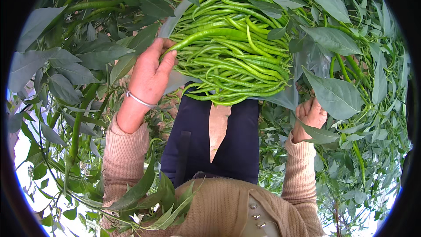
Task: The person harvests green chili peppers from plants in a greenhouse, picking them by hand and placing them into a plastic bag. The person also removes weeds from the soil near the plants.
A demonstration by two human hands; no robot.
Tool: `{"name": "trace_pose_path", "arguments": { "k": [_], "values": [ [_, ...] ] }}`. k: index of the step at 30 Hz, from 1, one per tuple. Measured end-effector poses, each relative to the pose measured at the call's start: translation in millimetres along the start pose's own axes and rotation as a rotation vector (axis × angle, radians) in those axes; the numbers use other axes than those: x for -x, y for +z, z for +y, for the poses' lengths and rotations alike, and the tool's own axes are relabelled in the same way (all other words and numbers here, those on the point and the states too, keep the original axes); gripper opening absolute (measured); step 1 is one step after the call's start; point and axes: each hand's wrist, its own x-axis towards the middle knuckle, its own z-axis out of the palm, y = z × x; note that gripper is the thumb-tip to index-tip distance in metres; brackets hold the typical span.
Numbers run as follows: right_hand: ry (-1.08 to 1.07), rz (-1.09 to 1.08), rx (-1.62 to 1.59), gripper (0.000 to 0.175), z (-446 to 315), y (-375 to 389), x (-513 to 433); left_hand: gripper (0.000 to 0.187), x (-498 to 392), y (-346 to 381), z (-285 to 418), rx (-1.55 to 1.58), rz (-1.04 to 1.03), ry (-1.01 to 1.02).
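My left hand, with a silver-coloured bangle at the wrist, pinches one end of a long, thick green chili pepper. That pepper lies over a heap of thinner green chili peppers filling a clear plastic bag. Rightward and lower, my right hand has its fingers curled beside the bag's lower right edge, among the leaves. Whether it grips the bag, a stem or nothing is not clear. A large leaf hangs close to its fingers and partly covers that area.
Dense pepper plants crowd both sides, with broad leaves near my left arm. Peppers hang on the left plant and the right plant. A leafy branch with a white flower crosses before my torso. Bare soil shows between my legs.
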Motion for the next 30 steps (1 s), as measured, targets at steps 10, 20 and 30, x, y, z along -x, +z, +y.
{"name": "trace_pose_path", "arguments": {
  "k": [10, 20, 30],
  "values": [
    [-0.120, -0.067, 0.124, 0.027, 39.9, -37.2, 42.3, 0.035, 72.6, -37.2, 10.7, 0.353, 0.064, -0.160],
    [0.009, -0.136, -0.287, 0.038, -1.3, -27.4, 41.7, 0.024, 116.8, 53.2, -10.1, 0.194, -0.377, 0.120],
    [-0.042, -0.317, -0.318, 0.042, 11.7, -54.6, 37.9, 0.030, 107.2, 204.7, -48.9, -0.321, -0.096, 0.290]
  ]
}}
